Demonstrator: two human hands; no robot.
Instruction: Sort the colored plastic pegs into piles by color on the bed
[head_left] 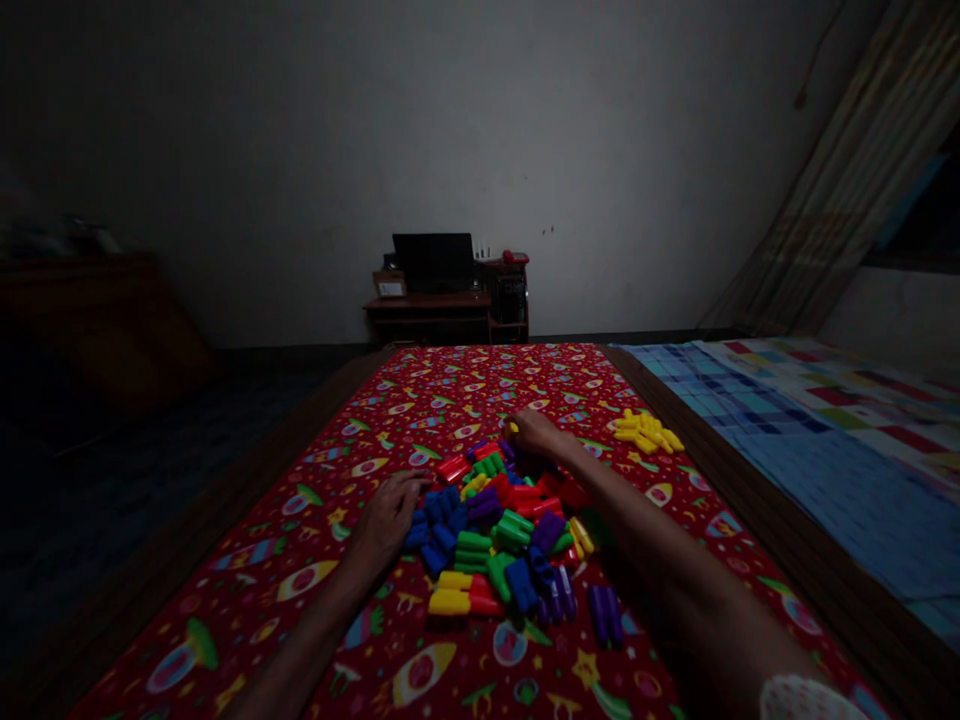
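Plastic building blocks in several colours lie in a loose pile on a red cloth with rockets and stars (420, 670). My right hand (536, 432) reaches over the far side of the pile, its fingers closed on a yellow block (513, 428), of which only a small part shows. At the pile's left edge my left hand (391, 508) rests, fingers stretched out beside the blue blocks (442, 510); it holds nothing that I can see. Green blocks (513, 530) and red blocks (529, 495) fill the middle, while a purple block (606, 615) lies near the front.
A separate heap of yellow blocks (649, 432) sits to the right on the cloth. Beyond the far edge stands a low desk (431, 302) with a dark monitor (433, 262). Blue checked bedding (795, 480) spreads along the right side, near a curtain (832, 190).
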